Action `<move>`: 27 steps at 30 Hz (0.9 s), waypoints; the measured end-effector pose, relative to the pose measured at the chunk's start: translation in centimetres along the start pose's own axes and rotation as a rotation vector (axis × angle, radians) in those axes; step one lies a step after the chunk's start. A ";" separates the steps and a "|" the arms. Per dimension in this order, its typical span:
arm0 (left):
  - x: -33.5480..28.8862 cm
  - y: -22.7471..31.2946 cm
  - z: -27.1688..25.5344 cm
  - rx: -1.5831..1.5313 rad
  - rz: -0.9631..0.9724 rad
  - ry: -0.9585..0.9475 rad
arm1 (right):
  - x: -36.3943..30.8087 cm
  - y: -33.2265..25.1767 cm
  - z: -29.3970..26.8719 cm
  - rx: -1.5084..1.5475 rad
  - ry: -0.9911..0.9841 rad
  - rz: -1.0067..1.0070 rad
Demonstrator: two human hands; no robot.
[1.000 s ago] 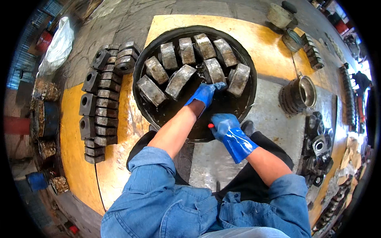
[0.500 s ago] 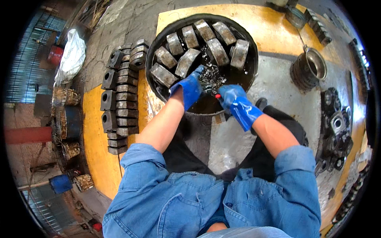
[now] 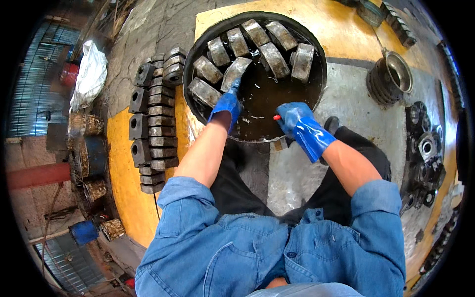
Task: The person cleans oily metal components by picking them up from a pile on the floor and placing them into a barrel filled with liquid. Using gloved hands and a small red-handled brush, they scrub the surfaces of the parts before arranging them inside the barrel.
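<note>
- Reaching curved grey metal block in round black tub; blue-gloved left hand: grip unclear.
- Blue-gloved right hand: clenching red object, near rim.
- Likely next: secure block.

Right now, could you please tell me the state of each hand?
Left hand: at a curved metal block; grip cannot be told.
Right hand: closed, holding a red-ended object, mostly hidden.

Big round black tub: right before me, thick curved grey metal blocks lying in brown liquid!
Flat yellow sheet: here on my left, carrying much of a row of worn grey metal slabs, dark square holed blocks alongside.
Smooth grey sheet: on my right, an open brown metal cylinder and heaped black holed metal parts.
</note>
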State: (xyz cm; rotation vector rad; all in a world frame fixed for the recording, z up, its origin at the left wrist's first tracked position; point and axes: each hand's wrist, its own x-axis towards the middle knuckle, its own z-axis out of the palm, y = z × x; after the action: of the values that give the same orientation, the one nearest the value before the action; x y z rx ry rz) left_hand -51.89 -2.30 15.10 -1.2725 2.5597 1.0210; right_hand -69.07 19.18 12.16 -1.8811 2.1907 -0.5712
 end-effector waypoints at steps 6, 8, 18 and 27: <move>1.7 1.0 1.4 -0.318 -0.092 0.051 | -0.3 0.5 0.0 0.036 -0.015 -0.017; 3.8 -0.1 1.5 -0.401 -0.111 0.043 | -0.2 -0.2 -0.4 0.033 -0.014 -0.019; 7.3 -1.5 2.1 -1.028 -0.413 0.048 | 0.5 -0.2 -0.6 -0.021 -0.050 0.025; 5.0 -0.8 0.3 -0.587 -0.263 0.020 | 0.1 -0.7 -0.9 0.032 -0.032 -0.003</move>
State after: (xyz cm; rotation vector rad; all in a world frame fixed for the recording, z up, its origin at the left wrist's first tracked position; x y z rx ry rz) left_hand -54.59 -5.80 12.63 -1.6861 2.0837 1.7696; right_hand -68.79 19.18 13.23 -1.8647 2.1465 -0.5690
